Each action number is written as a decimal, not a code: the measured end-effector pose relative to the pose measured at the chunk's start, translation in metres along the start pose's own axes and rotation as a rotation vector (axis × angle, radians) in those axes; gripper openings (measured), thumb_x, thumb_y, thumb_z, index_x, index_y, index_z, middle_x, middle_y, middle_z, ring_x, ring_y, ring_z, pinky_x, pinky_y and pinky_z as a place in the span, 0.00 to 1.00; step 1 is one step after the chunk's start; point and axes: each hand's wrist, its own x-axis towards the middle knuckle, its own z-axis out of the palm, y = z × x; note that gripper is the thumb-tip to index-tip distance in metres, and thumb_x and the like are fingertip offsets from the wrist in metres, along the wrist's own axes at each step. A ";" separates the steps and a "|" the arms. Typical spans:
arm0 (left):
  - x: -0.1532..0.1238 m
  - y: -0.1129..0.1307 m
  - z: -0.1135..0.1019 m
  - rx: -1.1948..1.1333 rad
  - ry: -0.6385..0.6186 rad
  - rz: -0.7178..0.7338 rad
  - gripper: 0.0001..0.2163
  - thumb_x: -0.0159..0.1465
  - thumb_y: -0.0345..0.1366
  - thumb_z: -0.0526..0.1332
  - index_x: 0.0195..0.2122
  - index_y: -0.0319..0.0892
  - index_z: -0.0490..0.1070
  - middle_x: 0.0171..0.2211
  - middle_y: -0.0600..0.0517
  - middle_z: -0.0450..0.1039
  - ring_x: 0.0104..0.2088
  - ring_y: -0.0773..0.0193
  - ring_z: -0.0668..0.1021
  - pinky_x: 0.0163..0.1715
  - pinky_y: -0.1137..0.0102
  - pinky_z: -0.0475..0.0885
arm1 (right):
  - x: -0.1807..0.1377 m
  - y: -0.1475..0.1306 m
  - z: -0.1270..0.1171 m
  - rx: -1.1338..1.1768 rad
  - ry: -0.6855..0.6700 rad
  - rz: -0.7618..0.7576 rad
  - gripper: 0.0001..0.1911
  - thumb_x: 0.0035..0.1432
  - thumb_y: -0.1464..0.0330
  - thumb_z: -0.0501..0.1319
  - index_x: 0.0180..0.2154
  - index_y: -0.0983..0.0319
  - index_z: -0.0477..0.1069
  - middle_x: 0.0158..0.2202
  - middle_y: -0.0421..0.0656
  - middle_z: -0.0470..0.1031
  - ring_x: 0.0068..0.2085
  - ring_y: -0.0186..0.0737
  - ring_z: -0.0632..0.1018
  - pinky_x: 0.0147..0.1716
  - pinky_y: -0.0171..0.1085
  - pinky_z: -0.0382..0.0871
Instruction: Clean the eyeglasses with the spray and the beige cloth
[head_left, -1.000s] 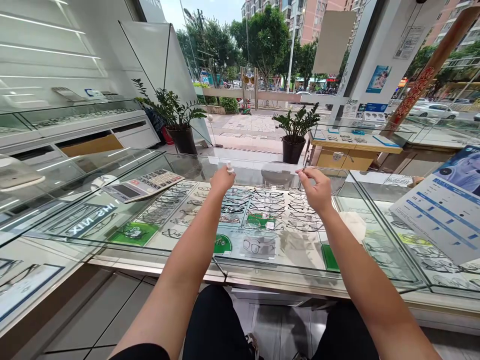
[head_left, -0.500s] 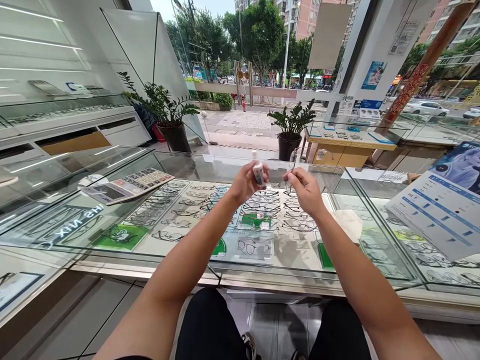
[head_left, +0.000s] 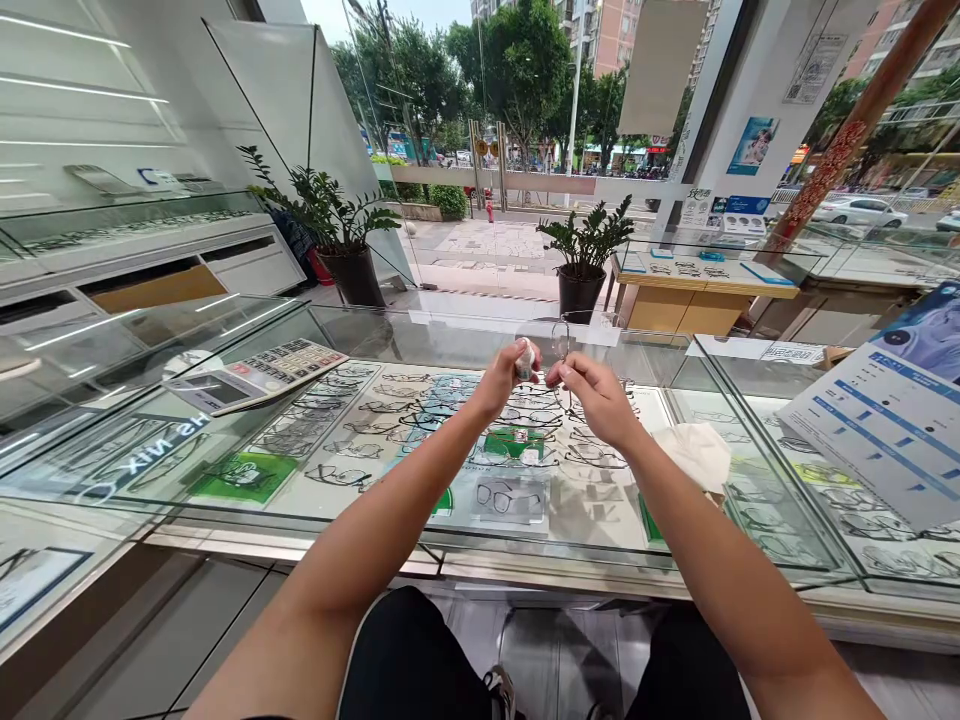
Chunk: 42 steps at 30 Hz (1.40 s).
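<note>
- The small bottle (head_left: 527, 358) is white, with some darker marking on its side; much of it is covered by fingers, so the print cannot be read.
- The pair of eyeglasses (head_left: 561, 338) has a thin, dark rim and a clear, rounded lens, through which the background shows. It is turned on end, one lens above the fingers and a further part of the frame below them; the fine detail is too small to tell.
- The bottle sits in the left hand (head_left: 504, 380), whose fingers are wrapped around it, its top tilted toward the eyeglasses.
- The eyeglasses are in the right hand (head_left: 596, 398), pinched between the thumb and fingers near the middle of the frame, the upper lens standing clear above the fingertips.
- Bottle and eyeglasses are near each other, apart by a narrow gap, with the bottle on the left hand's side and the upper lens just beside it.
- Both hands are raised over the glass display counter (head_left: 600, 574), about level with each other and not touching.
- Beneath the glass, rows of spectacle frames (head_left: 346, 475) lie below the two hands.
- A crumpled white cloth or tissue (head_left: 697, 455) rests near the right forearm, while a large calculator (head_left: 255, 376) lies well to the left of the left hand.
</note>
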 end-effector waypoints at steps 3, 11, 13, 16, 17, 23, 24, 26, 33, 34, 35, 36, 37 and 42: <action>0.000 -0.004 0.003 0.095 0.040 0.060 0.28 0.64 0.68 0.59 0.32 0.45 0.68 0.33 0.50 0.70 0.37 0.59 0.74 0.38 0.64 0.74 | 0.000 0.003 0.002 0.041 -0.039 0.027 0.21 0.73 0.48 0.61 0.36 0.57 0.75 0.40 0.43 0.83 0.44 0.45 0.80 0.48 0.44 0.70; 0.000 -0.006 0.004 0.185 0.065 0.128 0.25 0.66 0.65 0.56 0.29 0.46 0.63 0.30 0.51 0.64 0.33 0.59 0.70 0.32 0.64 0.70 | -0.002 0.004 0.012 0.052 -0.104 0.047 0.23 0.73 0.46 0.61 0.36 0.57 0.78 0.38 0.43 0.83 0.44 0.45 0.80 0.49 0.45 0.70; -0.001 -0.005 0.004 0.205 0.093 0.174 0.24 0.66 0.63 0.57 0.30 0.46 0.65 0.30 0.51 0.64 0.33 0.59 0.69 0.35 0.63 0.70 | -0.002 0.004 0.012 0.053 -0.105 0.049 0.23 0.73 0.47 0.60 0.36 0.57 0.77 0.38 0.43 0.82 0.43 0.45 0.79 0.48 0.45 0.69; -0.004 -0.002 0.005 0.214 0.091 0.190 0.23 0.68 0.62 0.58 0.31 0.45 0.66 0.30 0.52 0.65 0.33 0.60 0.69 0.39 0.62 0.70 | -0.003 0.004 0.013 0.081 -0.120 0.046 0.23 0.73 0.46 0.61 0.36 0.57 0.76 0.38 0.43 0.82 0.43 0.45 0.79 0.48 0.45 0.70; -0.004 -0.001 0.005 0.212 0.079 0.180 0.23 0.68 0.62 0.58 0.32 0.45 0.66 0.30 0.52 0.65 0.33 0.60 0.69 0.38 0.63 0.70 | -0.003 0.003 0.013 0.093 -0.127 0.045 0.24 0.72 0.45 0.61 0.36 0.57 0.76 0.39 0.43 0.82 0.44 0.46 0.80 0.49 0.46 0.70; -0.003 -0.004 0.002 0.276 0.122 0.216 0.22 0.67 0.60 0.56 0.30 0.46 0.64 0.29 0.51 0.65 0.34 0.58 0.68 0.38 0.61 0.65 | -0.002 0.002 0.012 0.146 -0.116 0.046 0.26 0.70 0.41 0.63 0.36 0.57 0.76 0.40 0.45 0.84 0.44 0.46 0.81 0.50 0.46 0.73; -0.003 -0.004 0.002 0.292 0.128 0.226 0.23 0.67 0.61 0.57 0.30 0.45 0.65 0.29 0.51 0.65 0.34 0.58 0.68 0.39 0.61 0.64 | -0.001 0.003 0.011 0.167 -0.090 0.044 0.27 0.69 0.40 0.64 0.36 0.57 0.76 0.40 0.45 0.84 0.44 0.46 0.81 0.49 0.46 0.74; -0.004 -0.005 0.001 0.331 0.110 0.240 0.24 0.68 0.62 0.59 0.31 0.45 0.66 0.30 0.51 0.66 0.35 0.58 0.68 0.40 0.62 0.63 | 0.002 0.004 0.008 0.212 -0.013 0.041 0.27 0.67 0.40 0.66 0.35 0.57 0.76 0.41 0.45 0.84 0.44 0.45 0.81 0.48 0.45 0.75; -0.009 -0.006 0.008 0.501 -0.002 0.264 0.29 0.66 0.69 0.58 0.32 0.45 0.66 0.31 0.52 0.68 0.37 0.56 0.70 0.40 0.63 0.62 | 0.005 0.003 0.006 0.334 0.143 0.018 0.24 0.65 0.42 0.70 0.34 0.55 0.77 0.42 0.44 0.83 0.46 0.45 0.81 0.48 0.44 0.77; -0.010 -0.006 0.008 0.511 0.002 0.268 0.29 0.66 0.69 0.57 0.32 0.45 0.66 0.31 0.52 0.69 0.37 0.56 0.70 0.40 0.63 0.62 | 0.005 0.003 0.007 0.338 0.146 0.017 0.23 0.65 0.42 0.70 0.34 0.55 0.77 0.43 0.44 0.83 0.47 0.46 0.81 0.48 0.44 0.77; -0.010 -0.006 0.008 0.521 0.004 0.268 0.29 0.67 0.69 0.57 0.33 0.45 0.67 0.32 0.51 0.70 0.37 0.56 0.71 0.40 0.63 0.62 | 0.005 0.003 0.007 0.340 0.150 0.015 0.23 0.65 0.42 0.70 0.34 0.55 0.78 0.43 0.44 0.83 0.47 0.46 0.81 0.48 0.44 0.77; -0.009 -0.006 0.009 0.534 0.000 0.265 0.28 0.67 0.69 0.57 0.33 0.45 0.67 0.32 0.51 0.71 0.38 0.55 0.71 0.41 0.63 0.63 | 0.005 0.003 0.007 0.340 0.153 0.013 0.23 0.65 0.42 0.71 0.34 0.55 0.78 0.43 0.44 0.83 0.47 0.46 0.81 0.48 0.44 0.76; -0.009 -0.007 0.009 0.550 -0.010 0.257 0.28 0.68 0.68 0.57 0.34 0.45 0.67 0.33 0.51 0.71 0.38 0.55 0.72 0.41 0.62 0.63 | 0.005 0.003 0.008 0.341 0.152 0.012 0.23 0.65 0.42 0.71 0.35 0.55 0.78 0.43 0.44 0.83 0.47 0.46 0.81 0.48 0.44 0.76; -0.007 -0.009 0.007 0.601 -0.052 0.252 0.30 0.68 0.70 0.55 0.32 0.45 0.64 0.32 0.51 0.70 0.36 0.57 0.71 0.39 0.63 0.64 | 0.005 0.006 0.009 0.367 0.112 0.004 0.23 0.64 0.42 0.71 0.36 0.55 0.81 0.44 0.44 0.84 0.48 0.46 0.81 0.50 0.44 0.77</action>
